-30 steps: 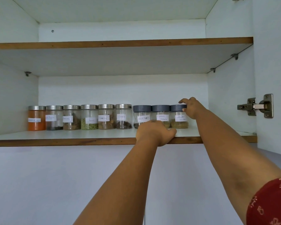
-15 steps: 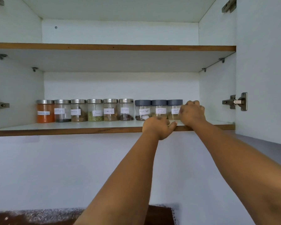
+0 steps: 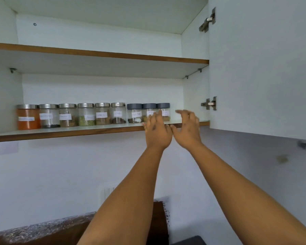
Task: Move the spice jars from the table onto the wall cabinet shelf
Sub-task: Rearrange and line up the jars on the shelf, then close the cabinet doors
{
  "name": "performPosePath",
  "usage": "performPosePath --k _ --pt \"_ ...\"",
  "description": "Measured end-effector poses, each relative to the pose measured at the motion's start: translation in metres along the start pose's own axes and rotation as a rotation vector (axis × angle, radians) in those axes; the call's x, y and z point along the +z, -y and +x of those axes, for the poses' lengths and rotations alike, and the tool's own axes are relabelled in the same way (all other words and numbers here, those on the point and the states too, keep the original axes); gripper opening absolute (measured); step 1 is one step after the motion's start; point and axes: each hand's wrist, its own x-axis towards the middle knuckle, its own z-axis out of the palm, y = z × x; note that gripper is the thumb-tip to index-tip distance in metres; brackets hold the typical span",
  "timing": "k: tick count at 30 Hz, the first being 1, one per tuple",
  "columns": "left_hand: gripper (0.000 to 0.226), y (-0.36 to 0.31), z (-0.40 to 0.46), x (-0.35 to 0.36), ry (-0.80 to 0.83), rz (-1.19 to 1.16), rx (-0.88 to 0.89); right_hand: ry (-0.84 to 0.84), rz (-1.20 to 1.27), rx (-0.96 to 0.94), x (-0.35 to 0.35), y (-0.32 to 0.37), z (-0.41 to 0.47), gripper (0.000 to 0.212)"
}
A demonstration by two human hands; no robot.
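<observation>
Before the shelf edge (image 3: 78,132), left hand (image 3: 157,133) and right hand (image 3: 188,131) loose-fingered, holding nothing, spice jars (image 3: 102,114) behind

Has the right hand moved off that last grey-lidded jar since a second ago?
Yes. The right hand has drawn back rightward off the rightmost jar, fingers now open.

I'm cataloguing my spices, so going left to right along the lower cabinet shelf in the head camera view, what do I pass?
Orange-filled jar → five more steel-lidded jars → three grey-lidded jars, the last two partly behind the left hand → right hand → door hinge.
</observation>
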Motion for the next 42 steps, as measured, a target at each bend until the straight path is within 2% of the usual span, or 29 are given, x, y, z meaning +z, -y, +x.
performPosePath --k 2,5,10,12,14,17,19,21,22,23,25,30,34,36,39,42 --pt "0.062 -0.021 -0.005 -0.004 -0.042 -0.085 0.037 -0.176 0.023 -0.042 -0.039 0.011 -0.001 0.049" --pt "0.067 -0.066 -0.020 -0.002 -0.055 -0.209 0.076 -0.375 -0.099 -0.099 -0.104 0.017 -0.005 0.045" --pt "0.072 -0.167 -0.044 0.020 -0.047 -0.390 0.154 -0.604 -0.338 -0.178 -0.208 0.002 -0.018 0.043" --pt "0.073 -0.213 -0.058 0.034 -0.008 -0.455 0.188 -0.680 -0.417 -0.142 -0.249 -0.016 -0.024 0.046" --pt "0.072 -0.259 -0.073 0.049 0.054 -0.511 0.235 -0.720 -0.493 -0.021 -0.289 -0.040 -0.029 0.055" --pt "0.067 -0.316 -0.097 0.069 0.120 -0.548 0.306 -0.645 -0.488 0.224 -0.332 -0.076 -0.039 0.075" --pt "0.062 -0.346 -0.114 0.078 0.168 -0.587 0.309 -0.471 -0.293 0.355 -0.349 -0.096 -0.047 0.079" --pt "0.057 -0.362 -0.128 0.086 0.196 -0.629 0.284 -0.255 -0.022 0.411 -0.357 -0.106 -0.052 0.061" --pt "0.055 -0.367 -0.135 0.089 0.199 -0.642 0.273 -0.187 0.038 0.406 -0.361 -0.109 -0.056 0.048" --pt "0.055 -0.370 -0.141 0.091 0.198 -0.648 0.261 -0.149 0.053 0.382 -0.365 -0.110 -0.059 0.038" --pt "0.055 -0.369 -0.150 0.093 0.175 -0.664 0.221 -0.101 0.085 0.346 -0.369 -0.106 -0.062 0.030" --pt "0.054 -0.349 -0.164 0.079 0.055 -0.717 0.198 -0.081 0.121 0.312 -0.355 -0.080 -0.071 0.024" --pt "0.053 -0.310 -0.175 0.058 -0.093 -0.734 0.243 -0.112 0.050 0.227 -0.324 -0.042 -0.080 0.022" --pt "0.053 -0.289 -0.175 0.045 -0.118 -0.734 0.232 -0.139 0.004 0.187 -0.305 -0.019 -0.083 0.023" --pt "0.048 -0.264 -0.174 0.026 -0.114 -0.856 0.075 -0.169 -0.062 0.145 -0.276 0.012 -0.089 0.026" --pt "0.037 -0.234 -0.171 0.007 -0.185 -0.808 -0.026 -0.187 -0.105 0.049 -0.241 0.035 -0.097 0.046"
